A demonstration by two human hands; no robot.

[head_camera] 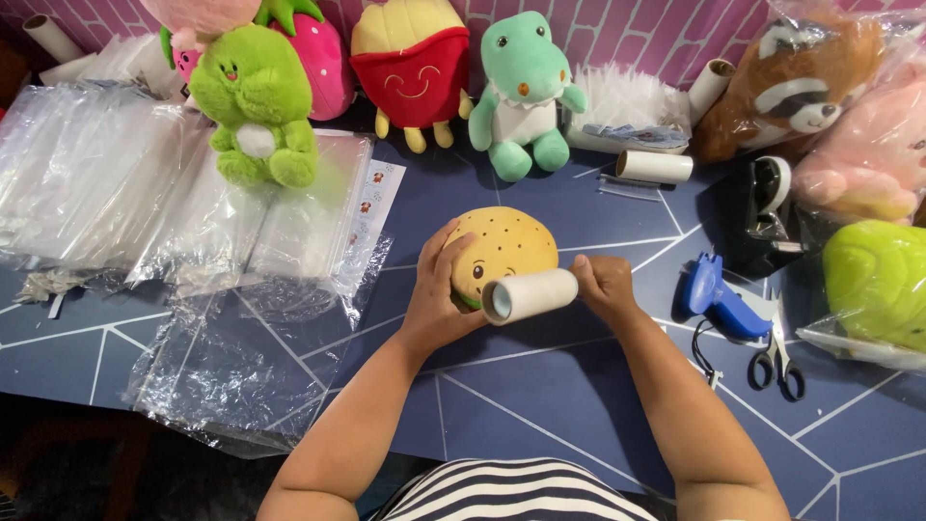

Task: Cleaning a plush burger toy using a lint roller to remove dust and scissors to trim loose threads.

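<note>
Overhead view of a person's two bare arms over a dark blue table point(540, 405) w/ white line pattern. Left hand point(439, 289) is wrapped around a round tan burger plush point(506, 246) w/ a small face, fingers curled over its top-left side, holding it at table centre. Right hand point(603, 285) is closed on the handle end of a white lint roller point(531, 294), whose cylinder lies across the plush's lower front, touching it.

Step in hand looks like rolling the plush's surface clean; next move likely calls for steady grip w/ the left and turning the toy so the roller reaches a fresh patch.

Textures: plush is soft, short-pile, dotted like a seeded bun. Roller is smooth, papery. At left, stacks of clear, crinkly plastic bags point(116, 183). Along the back: fuzzy green plush point(256, 101), red fries plush point(415, 63), teal dinosaur plush point(521, 87). At right: blue tagging gun point(719, 299), scissors point(776, 362), bagged toys.
</note>
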